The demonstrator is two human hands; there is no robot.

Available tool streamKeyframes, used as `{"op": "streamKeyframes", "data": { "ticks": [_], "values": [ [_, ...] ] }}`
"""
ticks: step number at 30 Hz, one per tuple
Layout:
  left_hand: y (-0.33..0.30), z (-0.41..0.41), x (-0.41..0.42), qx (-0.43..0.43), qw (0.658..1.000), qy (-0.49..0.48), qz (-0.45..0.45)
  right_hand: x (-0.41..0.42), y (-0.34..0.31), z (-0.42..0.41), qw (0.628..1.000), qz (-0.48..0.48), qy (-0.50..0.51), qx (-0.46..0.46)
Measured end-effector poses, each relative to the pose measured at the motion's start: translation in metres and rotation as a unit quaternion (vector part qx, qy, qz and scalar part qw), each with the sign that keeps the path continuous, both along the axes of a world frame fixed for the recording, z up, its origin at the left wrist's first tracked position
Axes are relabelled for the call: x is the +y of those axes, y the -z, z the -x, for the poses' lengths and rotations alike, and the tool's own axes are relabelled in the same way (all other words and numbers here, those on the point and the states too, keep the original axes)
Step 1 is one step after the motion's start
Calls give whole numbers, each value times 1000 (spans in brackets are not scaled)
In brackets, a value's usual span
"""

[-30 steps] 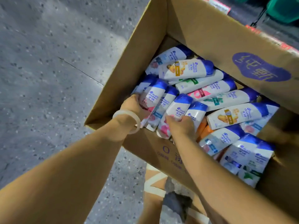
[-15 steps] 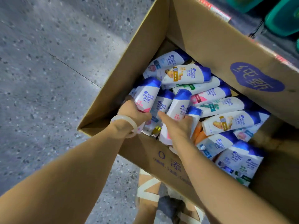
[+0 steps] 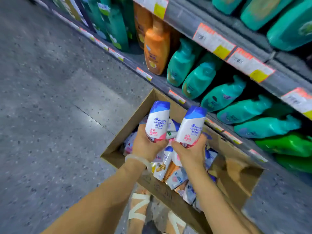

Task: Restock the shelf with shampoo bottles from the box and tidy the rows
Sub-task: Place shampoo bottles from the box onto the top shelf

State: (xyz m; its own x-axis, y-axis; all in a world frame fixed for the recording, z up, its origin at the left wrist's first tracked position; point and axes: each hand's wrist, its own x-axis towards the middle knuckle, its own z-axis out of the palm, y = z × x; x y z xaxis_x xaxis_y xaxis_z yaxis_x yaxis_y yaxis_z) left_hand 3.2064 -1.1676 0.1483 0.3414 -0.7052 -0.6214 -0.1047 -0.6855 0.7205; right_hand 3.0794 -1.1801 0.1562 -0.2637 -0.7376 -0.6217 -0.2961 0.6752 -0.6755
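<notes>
Aloft, two bottles, one (image 3: 157, 121) gripped by left hand (image 3: 146, 146), one (image 3: 192, 127) by right hand (image 3: 190, 152), box (image 3: 118, 132) rim below.

The bases of the 2 lifted bottles are hidden inside the left hand (image 3: 146, 144) and right hand (image 3: 190, 152), and both forearms run off the bottom edge. Price tags (image 3: 213, 41) along the shelf rail (image 3: 182, 19) are too blurred to read. The box's (image 3: 125, 122) right wall lies in shadow, and the bottles heaped inside it (image 3: 176, 178) are smeared.
</notes>
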Motion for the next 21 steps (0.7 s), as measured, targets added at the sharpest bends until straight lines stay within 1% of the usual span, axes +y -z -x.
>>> {"op": "streamKeyframes", "data": {
  "ticks": [3,5,8,11,16,21],
  "values": [
    [-70,4,-21,15,999,-24,45,-12,-70,2,999,49,-1,2],
    [-123,5,-35,6,995,-35,94,-21,-120,4,997,83,1,3],
    [-207,6,-53,-6,984,-36,175,-34,-196,10,989,149,1,11],
    [-289,7,-61,-11,971,-28,236,-40,-273,13,979,202,-4,9],
    [-415,9,-43,-32,945,-14,326,-37,-397,7,951,309,-14,-18],
    [-517,-3,-21,-65,921,2,385,-28,-508,-5,917,397,-32,-32]
  ]
}}
